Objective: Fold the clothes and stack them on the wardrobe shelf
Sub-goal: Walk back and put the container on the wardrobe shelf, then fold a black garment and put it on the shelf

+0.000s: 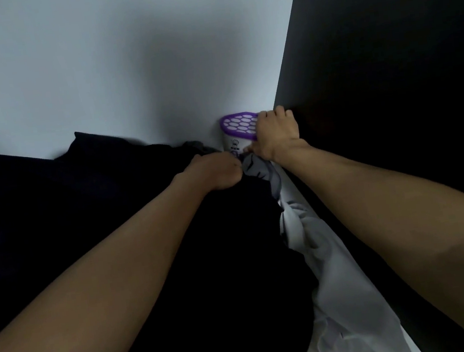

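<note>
Both my arms reach deep into the wardrobe. My left hand point(212, 171) is closed on a black garment point(211, 251) that runs from the lower middle up to the back wall. My right hand point(277, 135) grips a white container with a purple honeycomb lid point(238, 126) in the back right corner, its thumb touching the container's side. A pale grey garment point(333, 274) lies crumpled along the right edge, between the black garment and the dark side panel. More dark folded clothes point(52, 198) lie to the left.
The wardrobe's pale back wall point(94, 61) fills the upper view. A dark side panel point(401, 67) closes the right side. The pile of dark clothes covers the shelf from the left edge to the middle.
</note>
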### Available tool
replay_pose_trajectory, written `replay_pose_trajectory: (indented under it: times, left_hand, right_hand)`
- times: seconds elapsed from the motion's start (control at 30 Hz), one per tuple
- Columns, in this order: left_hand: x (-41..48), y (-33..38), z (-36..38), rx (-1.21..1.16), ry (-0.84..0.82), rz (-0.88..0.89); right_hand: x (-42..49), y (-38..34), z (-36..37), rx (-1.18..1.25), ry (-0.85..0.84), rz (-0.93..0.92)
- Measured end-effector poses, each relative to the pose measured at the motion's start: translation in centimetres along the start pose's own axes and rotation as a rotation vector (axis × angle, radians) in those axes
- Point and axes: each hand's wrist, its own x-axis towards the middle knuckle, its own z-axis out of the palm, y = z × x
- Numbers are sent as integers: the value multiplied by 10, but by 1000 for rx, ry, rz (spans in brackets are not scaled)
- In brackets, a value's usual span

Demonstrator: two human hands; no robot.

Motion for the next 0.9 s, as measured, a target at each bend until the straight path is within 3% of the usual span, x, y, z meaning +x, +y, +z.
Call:
replay_pose_trajectory:
  times: [0.33, 0.6, 0.77, 0.9]
  left_hand:
    - [-33, 4, -4, -48, 366, -37]
    - [-96, 13, -22, -80, 456, -65]
    - [-167, 20, -31, -152, 643, -37]
    - [-241, 5, -38, -132, 730, -130]
  right_hand:
    - [-5, -4, -28, 162, -251, 70]
    - [-75, -26, -74, 544, 53, 134]
    - [-132, -53, -102, 827, 96, 122]
    - [-180, -83, -114, 906, 44, -36]
